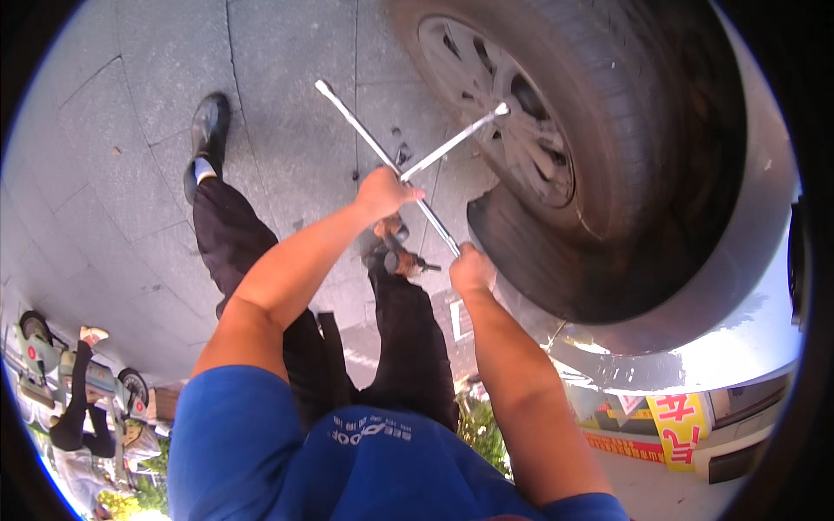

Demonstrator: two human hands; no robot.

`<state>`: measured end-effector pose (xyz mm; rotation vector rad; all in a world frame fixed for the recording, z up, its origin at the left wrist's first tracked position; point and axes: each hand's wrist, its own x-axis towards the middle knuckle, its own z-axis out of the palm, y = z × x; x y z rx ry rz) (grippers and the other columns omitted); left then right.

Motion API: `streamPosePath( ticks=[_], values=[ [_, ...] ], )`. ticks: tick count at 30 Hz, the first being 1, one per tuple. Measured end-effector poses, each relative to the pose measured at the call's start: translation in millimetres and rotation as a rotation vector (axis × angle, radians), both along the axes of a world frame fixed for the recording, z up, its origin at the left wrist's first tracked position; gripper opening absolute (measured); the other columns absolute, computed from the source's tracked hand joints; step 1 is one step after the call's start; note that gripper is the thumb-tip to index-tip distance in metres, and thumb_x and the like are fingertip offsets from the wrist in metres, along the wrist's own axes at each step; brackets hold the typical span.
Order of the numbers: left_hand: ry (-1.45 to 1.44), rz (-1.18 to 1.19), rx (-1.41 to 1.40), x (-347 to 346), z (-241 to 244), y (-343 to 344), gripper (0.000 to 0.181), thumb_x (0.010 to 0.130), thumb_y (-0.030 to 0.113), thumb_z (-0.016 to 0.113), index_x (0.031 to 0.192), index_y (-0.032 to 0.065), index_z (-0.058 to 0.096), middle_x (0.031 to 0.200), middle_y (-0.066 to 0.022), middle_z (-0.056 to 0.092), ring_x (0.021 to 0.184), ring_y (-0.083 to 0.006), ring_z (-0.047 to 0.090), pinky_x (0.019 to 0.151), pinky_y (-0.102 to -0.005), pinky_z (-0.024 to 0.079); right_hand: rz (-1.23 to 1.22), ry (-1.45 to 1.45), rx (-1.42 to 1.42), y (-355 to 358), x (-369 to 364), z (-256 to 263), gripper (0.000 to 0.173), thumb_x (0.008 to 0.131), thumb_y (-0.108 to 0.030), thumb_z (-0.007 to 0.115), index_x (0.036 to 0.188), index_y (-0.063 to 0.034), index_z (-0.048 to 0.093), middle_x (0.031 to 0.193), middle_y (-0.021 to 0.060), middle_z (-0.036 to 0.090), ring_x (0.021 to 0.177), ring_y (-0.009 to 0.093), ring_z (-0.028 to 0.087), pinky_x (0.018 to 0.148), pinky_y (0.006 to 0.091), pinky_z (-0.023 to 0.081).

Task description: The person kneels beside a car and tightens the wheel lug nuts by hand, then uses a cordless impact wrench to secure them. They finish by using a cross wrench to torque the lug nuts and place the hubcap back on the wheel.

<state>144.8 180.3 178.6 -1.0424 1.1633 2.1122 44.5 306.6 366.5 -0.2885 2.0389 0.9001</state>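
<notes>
A chrome four-way lug wrench (365, 130) is held in front of the car wheel (502, 111). My left hand (384, 192) grips it near the crossing of its bars. Further down the same bar, my right hand (472, 269) is closed around the end. One arm points towards the alloy rim, its socket end over the wheel near the centre; whether it touches a nut cannot be told. Another end sticks out over the pavement. Below my hands, an orange-brown power tool (407, 264), seemingly an impact wrench, lies beside my foot.
The silver car's fender (717, 332) curves around the tyre (619, 117) on the right. My black shoe (212, 127) stands on the grey paving at left. Parked two-wheelers (81, 374) and another person (85, 423) are at far lower left. A yellow sign (677, 433) stands lower right.
</notes>
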Motion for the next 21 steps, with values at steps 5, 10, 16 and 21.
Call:
streamPosePath(
  ticks=[5,10,16,21],
  values=[
    [0.058,-0.125,-0.209,0,19,-30,0.048,0.070,0.039,0.084,0.081,-0.0041,0.065,0.064,-0.0115,0.061,0.052,-0.0201,0.063,0.044,-0.0338,0.044,0.011,0.029,-0.094,-3,16,14,0.021,0.082,-0.015,0.058,0.102,-0.0101,0.064,0.090,0.0208,0.068,0.087,0.040,0.066,0.077,0.0498,0.052],
    [-0.015,-0.109,0.001,31,49,-25,0.046,0.069,0.036,0.084,0.086,-0.0034,0.068,0.077,-0.0175,0.068,0.075,-0.0270,0.068,0.068,-0.0383,0.050,0.012,-0.060,-0.141,42,43,18,0.024,0.082,-0.015,0.061,0.106,-0.0136,0.062,0.087,0.0196,0.067,0.087,0.039,0.065,0.077,0.0500,0.051],
    [-0.103,-0.147,0.137,12,62,-16,0.039,0.073,0.028,0.082,0.086,-0.0055,0.067,0.078,-0.0153,0.069,0.077,-0.0252,0.069,0.068,-0.0368,0.050,-0.064,-0.013,-0.166,58,39,26,0.029,0.082,-0.017,0.063,0.111,-0.0150,0.063,0.090,0.0178,0.069,0.089,0.037,0.066,0.077,0.0467,0.052],
    [0.033,-0.125,-0.013,-1,39,-7,0.037,0.074,0.031,0.082,0.087,-0.0014,0.068,0.076,-0.0128,0.069,0.063,-0.0179,0.065,0.056,-0.0327,0.048,-0.071,0.018,-0.239,40,24,42,0.027,0.083,-0.019,0.064,0.109,-0.0132,0.062,0.091,0.0171,0.068,0.088,0.037,0.065,0.076,0.0471,0.051]
  ],
)
